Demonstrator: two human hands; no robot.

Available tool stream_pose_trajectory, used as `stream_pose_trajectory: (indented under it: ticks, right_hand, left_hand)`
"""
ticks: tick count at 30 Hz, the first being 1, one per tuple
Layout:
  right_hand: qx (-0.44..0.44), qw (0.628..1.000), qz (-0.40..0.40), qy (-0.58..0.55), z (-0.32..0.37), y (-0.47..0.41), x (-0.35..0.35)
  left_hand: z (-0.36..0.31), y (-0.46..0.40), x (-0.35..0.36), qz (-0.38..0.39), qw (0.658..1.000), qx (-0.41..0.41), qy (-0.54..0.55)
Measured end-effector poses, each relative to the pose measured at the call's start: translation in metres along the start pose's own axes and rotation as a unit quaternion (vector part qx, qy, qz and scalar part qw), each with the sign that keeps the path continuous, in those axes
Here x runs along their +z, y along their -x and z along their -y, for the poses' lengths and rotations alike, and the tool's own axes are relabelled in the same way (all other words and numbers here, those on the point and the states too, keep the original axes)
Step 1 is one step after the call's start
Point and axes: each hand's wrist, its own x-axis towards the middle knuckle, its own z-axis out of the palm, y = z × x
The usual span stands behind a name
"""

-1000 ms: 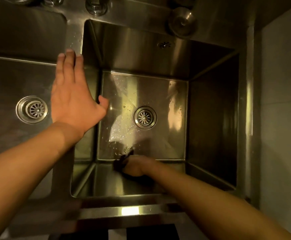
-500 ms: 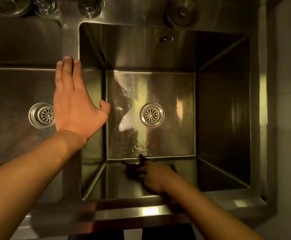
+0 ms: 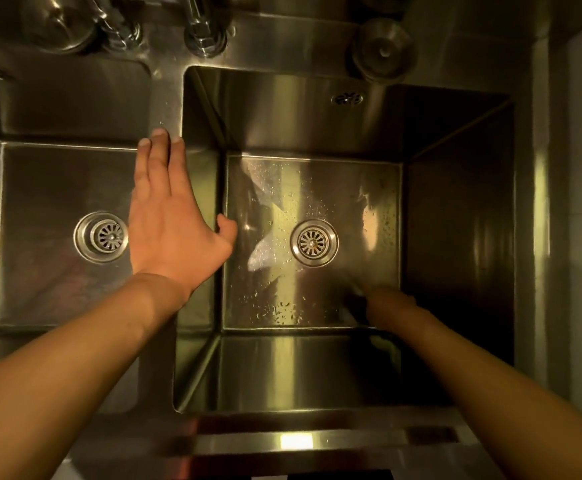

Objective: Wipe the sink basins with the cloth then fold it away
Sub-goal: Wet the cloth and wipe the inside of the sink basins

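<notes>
While the left hand (image 3: 168,223) lies flat with straight fingers on the divider (image 3: 165,109) between the two basins, the right hand (image 3: 386,303) reaches down into the right basin (image 3: 456,209). The left thumb is spread toward the right basin and the fingertips point at the far rim of the sink. The left grip is spread and holds nothing.

The right hand sits low at the near edge of the right basin floor, toward its right corner. It is blurred and dark, so whether its grip is closed or spread cannot be determined. A dark smear just left of that hand, on the basin floor, appears to be the cloth (image 3: 353,303); its shape is not resolvable.

The right drain (image 3: 314,242) sits at the centre of the right basin floor, with water droplets scattered around it and near the near edge. The left drain (image 3: 102,236) in the left basin (image 3: 40,188) is just beside the left hand. A tap base (image 3: 204,36) stands at the far rim, and a round metal cap (image 3: 383,50) lies at the far rim behind the right basin.
</notes>
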Motion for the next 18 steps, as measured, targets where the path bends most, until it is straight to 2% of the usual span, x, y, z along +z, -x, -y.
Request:
stream_pose_trajectory:
  ticks: [5, 8, 11, 13, 16, 18]
  right_hand:
    - [-0.078, 0.973, -0.213, -0.048, 0.027, -0.016, -0.049]
    - [-0.108, 0.945, -0.291, -0.098, 0.047, -0.034, -0.076]
    - [-0.163, 0.903, -0.372, -0.141, 0.066, -0.054, -0.108]
    - [-0.183, 0.888, -0.399, -0.141, 0.071, -0.069, -0.124]
    - [-0.192, 0.904, -0.378, -0.058, 0.068, -0.090, -0.124]
    - [-0.162, 0.914, -0.372, -0.009, 0.068, -0.100, -0.117]
  left_hand:
    - [0.000, 0.000, -0.001, 0.009, 1.000, 0.001, -0.001]
    - [-0.001, 0.000, -0.002, 0.015, 1.000, -0.003, -0.003]
    - [-0.003, 0.001, -0.005, 0.024, 1.000, -0.006, -0.001]
    - [-0.003, 0.001, -0.005, 0.023, 1.000, -0.007, 0.001]
    - [-0.003, 0.001, -0.005, 0.023, 1.000, -0.006, 0.005]
    - [-0.002, 0.000, -0.004, 0.020, 1.000, -0.005, 0.008]
